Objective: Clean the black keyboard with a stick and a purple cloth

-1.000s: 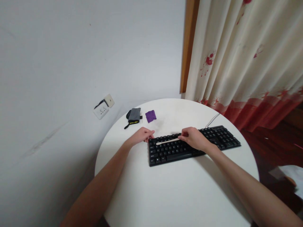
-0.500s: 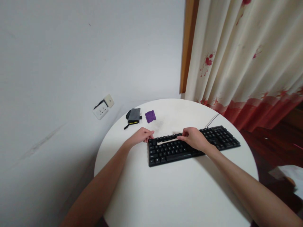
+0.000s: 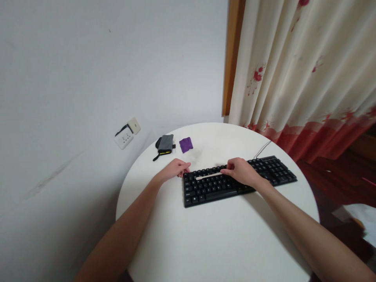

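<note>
So, right hand (image 3: 241,171): curled nearly closed, thumb + fingertips pinching the right end of a slim cream-coloured stick (image 3: 209,176) w/ a slightly wider tip. Palm's over the keys; can't tell if it's resting on them.
Left hand (image 3: 178,169): fingers half curled, thumb side up, at the far left corner of the kbd. Nothing visible in it; can't tell if it's gripping the edge or just beside it.
Stick: lies along the upper key rows, tip out over the left part. Can't tell if the tip's touching. Prob plastic, v light, stiffish w/ a bit of flex, imo. Best held by the handle end, like now; pushing hard on the thin middle could bend it.
Keyboard: black full-size plastic keyboard (image 3: 223,192), set at a slant. Prob light-ish + rigid, might slide on a smooth top, so steady it by the frame/corner, not the keycaps. Thin dark cable (image 3: 262,150) runs off the back.
Behind the hands: small purple cloth square (image 3: 186,144), prob soft + limp; grey fabric pouch (image 3: 165,143) w/ black trim next to it, apart from the cloth. Greyish smudge (image 3: 198,154) nearby.
Table: round white table (image 3: 223,235), everything above sits on it.
Beyond: white wall socket (image 3: 123,138) left, cream-and-red curtain (image 3: 273,70) right.
</note>
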`<state>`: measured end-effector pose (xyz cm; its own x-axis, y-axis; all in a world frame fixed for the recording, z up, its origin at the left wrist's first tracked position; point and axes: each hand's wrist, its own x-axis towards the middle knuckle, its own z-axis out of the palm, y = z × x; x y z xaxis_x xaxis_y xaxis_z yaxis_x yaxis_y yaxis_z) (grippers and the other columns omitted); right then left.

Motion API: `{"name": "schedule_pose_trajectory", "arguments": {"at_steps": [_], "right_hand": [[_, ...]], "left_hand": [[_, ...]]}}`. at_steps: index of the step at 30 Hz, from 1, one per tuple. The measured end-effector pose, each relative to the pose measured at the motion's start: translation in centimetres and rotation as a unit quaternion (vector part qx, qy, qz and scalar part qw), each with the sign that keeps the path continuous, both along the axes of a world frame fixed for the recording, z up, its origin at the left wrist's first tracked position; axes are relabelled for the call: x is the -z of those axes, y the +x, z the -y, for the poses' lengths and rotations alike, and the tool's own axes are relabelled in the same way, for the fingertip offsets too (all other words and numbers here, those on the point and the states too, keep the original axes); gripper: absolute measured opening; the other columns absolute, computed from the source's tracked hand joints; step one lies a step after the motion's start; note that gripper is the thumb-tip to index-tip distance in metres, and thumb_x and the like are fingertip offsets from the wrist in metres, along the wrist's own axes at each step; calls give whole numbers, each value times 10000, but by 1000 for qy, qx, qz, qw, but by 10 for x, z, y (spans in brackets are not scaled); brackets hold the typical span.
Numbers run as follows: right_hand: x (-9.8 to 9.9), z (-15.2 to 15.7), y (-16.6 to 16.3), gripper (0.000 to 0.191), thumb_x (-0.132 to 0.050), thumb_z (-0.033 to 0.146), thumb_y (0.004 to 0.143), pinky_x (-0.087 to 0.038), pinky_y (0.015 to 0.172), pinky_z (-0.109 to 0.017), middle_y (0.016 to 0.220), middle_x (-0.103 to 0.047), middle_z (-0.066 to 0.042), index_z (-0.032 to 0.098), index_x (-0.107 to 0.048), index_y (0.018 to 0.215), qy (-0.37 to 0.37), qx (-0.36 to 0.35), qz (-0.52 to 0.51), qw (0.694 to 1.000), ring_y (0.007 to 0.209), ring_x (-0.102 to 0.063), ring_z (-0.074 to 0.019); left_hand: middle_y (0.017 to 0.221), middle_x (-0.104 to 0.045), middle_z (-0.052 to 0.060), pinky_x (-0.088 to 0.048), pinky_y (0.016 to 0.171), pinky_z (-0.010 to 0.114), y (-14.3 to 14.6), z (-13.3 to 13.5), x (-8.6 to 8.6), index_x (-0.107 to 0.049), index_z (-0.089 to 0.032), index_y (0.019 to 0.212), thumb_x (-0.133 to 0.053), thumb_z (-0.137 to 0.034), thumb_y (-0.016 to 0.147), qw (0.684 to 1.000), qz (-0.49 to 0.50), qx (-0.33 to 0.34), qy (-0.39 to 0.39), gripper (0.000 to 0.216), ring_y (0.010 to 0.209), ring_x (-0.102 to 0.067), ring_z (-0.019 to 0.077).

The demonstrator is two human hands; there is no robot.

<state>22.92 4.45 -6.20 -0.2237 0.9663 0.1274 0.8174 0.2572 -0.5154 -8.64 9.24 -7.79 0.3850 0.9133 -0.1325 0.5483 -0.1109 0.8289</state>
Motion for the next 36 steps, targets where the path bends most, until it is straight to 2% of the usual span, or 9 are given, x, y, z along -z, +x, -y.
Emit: {"name": "schedule_pose_trajectory", "arguments": {"at_steps": [22, 31, 36], "right_hand": [[-1, 1, 0, 344, -656, 514, 790, -343, 576, -261, 690, -663, -34, 196, -628, 661, 6, 5, 4, 1000, 630, -563, -156], [-4, -11, 30, 339, -670, 489, 763, -360, 569, -272, 643, -647, -34, 187, -615, 622, -16, 5, 17, 1000, 595, -557, -153], [-3, -12, 31, 343, -671, 499, 759, -361, 572, -274, 644, -646, -38, 185, -623, 631, -17, 9, 16, 1000, 592, -555, -153]], "left_hand": [[523, -619, 58, -391, 476, 219, 0, 1, -2, -728, -79, 716, -548, -556, 852, 1000, 0, 0, -1, 528, 455, -509, 108], [516, -615, 54, -390, 477, 217, 2, 2, -2, -728, -82, 712, -545, -527, 866, 1000, 3, 2, -1, 505, 455, -511, 107], [514, -616, 55, -389, 477, 217, 3, 3, -4, -729, -81, 711, -553, -507, 867, 1000, 1, -7, -4, 487, 454, -513, 107]]}}
